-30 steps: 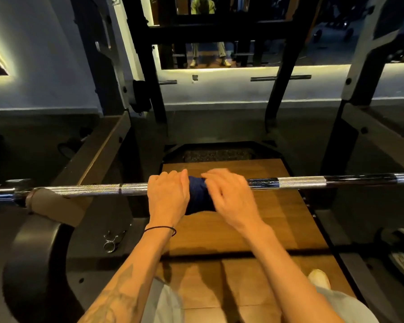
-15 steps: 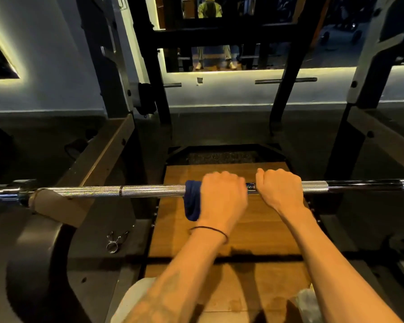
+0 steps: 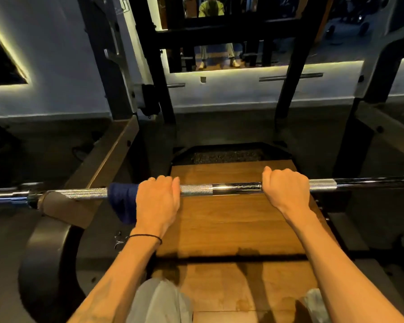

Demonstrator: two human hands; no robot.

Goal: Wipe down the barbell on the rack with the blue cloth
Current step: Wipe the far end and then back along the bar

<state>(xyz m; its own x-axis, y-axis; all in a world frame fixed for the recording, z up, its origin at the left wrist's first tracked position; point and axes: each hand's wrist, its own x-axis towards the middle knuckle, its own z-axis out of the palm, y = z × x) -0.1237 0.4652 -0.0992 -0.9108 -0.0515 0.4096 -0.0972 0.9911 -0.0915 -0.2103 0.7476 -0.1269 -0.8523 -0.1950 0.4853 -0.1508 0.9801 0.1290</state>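
Between your two hands the bar (image 3: 219,189) is bare, so you have open sliding room across the frame's middle. Left of the cloth (image 3: 123,201), a short knurled stretch ends at the rack's padded hook (image 3: 63,206) at left centre. Right of your right hand (image 3: 286,188), the bar runs free toward the right edge, with the rack upright (image 3: 350,145) close behind.

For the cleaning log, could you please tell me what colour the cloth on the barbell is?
Dark navy blue; the cloth shows best in the head view.
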